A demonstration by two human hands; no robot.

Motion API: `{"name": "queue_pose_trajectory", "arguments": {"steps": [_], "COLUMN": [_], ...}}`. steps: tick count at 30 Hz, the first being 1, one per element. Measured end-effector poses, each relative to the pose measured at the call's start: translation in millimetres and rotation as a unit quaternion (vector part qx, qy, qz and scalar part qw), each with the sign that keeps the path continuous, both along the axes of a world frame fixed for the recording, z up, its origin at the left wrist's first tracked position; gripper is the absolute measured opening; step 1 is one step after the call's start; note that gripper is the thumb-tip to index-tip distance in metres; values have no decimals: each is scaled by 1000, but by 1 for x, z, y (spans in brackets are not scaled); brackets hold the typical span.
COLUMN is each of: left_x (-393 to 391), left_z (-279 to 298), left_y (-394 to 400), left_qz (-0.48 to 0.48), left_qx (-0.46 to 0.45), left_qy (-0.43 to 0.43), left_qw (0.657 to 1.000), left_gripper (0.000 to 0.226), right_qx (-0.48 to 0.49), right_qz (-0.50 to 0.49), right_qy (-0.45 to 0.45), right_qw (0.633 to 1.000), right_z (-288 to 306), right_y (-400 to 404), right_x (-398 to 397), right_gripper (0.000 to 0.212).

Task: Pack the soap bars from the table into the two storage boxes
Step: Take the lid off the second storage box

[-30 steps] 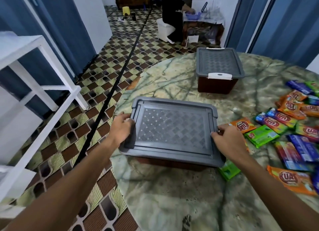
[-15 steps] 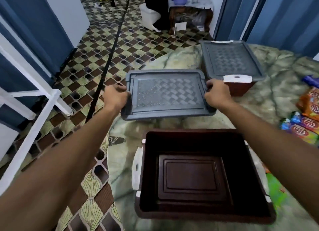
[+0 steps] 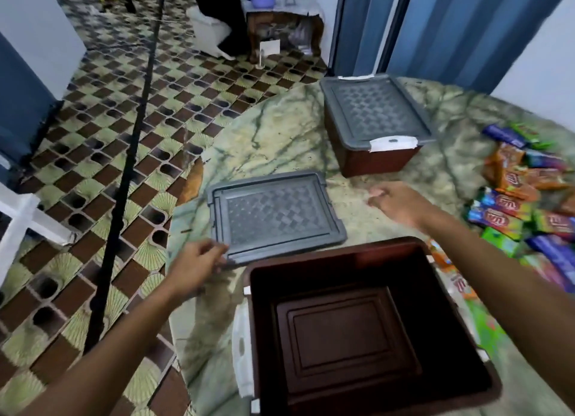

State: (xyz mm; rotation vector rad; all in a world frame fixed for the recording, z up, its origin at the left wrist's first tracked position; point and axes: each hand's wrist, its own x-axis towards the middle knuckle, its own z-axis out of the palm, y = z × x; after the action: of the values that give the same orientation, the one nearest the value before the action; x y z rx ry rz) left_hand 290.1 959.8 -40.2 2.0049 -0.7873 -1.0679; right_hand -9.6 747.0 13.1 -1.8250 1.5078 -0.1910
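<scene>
Head view shows two bare hands over a green-veined marble surface (image 3: 273,135). Two brown plastic storage boxes are in sight. One open brown box (image 3: 367,331) with white side latches sits between the forearms, just nearer than both hands, and nothing lies inside it. One closed brown box with a grey lid and white clasp (image 3: 375,126) stands farther away, beyond the right hand. One loose grey woven-pattern plastic lid (image 3: 275,216) lies flat on the surface between the hands, just beyond the open box. The left hand (image 3: 194,267) has its fingertips at the near left corner of that lid, touching or nearly so; whether it grips the edge I cannot tell. The right hand (image 3: 399,202) hovers released, fingers loosely spread, clear of the lid's right edge. To the right of the right hand lies a heap of wrapped soap bars (image 3: 525,207) in orange, green, blue and purple; the blur forbids an exact count.
</scene>
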Motion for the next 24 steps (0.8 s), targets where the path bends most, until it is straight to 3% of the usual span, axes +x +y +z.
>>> {"name": "queue_pose_trajectory", "arguments": {"steps": [4, 7, 8, 11, 12, 15, 18, 21, 24], "left_x": [-23, -51, -59, -85, -88, -89, -97, -125, -166], "left_z": [7, 1, 4, 25, 36, 57, 60, 53, 41], "left_y": [51, 63, 61, 50, 44, 21, -6, -28, -45], "left_qz": [7, 6, 12, 40, 45, 0, -35, -71, -148], "left_qx": [115, 73, 48, -13, -24, -41, -21, 25, 48], "left_qy": [247, 322, 322, 259, 228, 178, 164, 155, 154], "left_qw": [962, 944, 945, 965, 972, 983, 986, 985, 976], "left_gripper": [52, 61, 59, 52, 49, 48, 56, 67, 58], "right_qx": [120, 251, 243, 164, 137, 75, 62, 51, 72], "right_qz": [-87, -142, -150, -191, -201, -254, -321, -410, -487], "right_qy": [61, -62, -90, -154, -163, -197, -243, -264, -303], "right_qw": [987, 956, 954, 955, 956, 944, 913, 872, 816], "right_z": [3, -6, -11, -15, -10, 16, 19, 5, -11], "right_y": [33, 75, 80, 95, 100, 128, 156, 199, 247], "right_x": [-71, -103, -99, -105, -104, -114, -139, -173, -201], "right_gripper": [40, 46, 48, 87, 89, 71, 67, 74, 69]}}
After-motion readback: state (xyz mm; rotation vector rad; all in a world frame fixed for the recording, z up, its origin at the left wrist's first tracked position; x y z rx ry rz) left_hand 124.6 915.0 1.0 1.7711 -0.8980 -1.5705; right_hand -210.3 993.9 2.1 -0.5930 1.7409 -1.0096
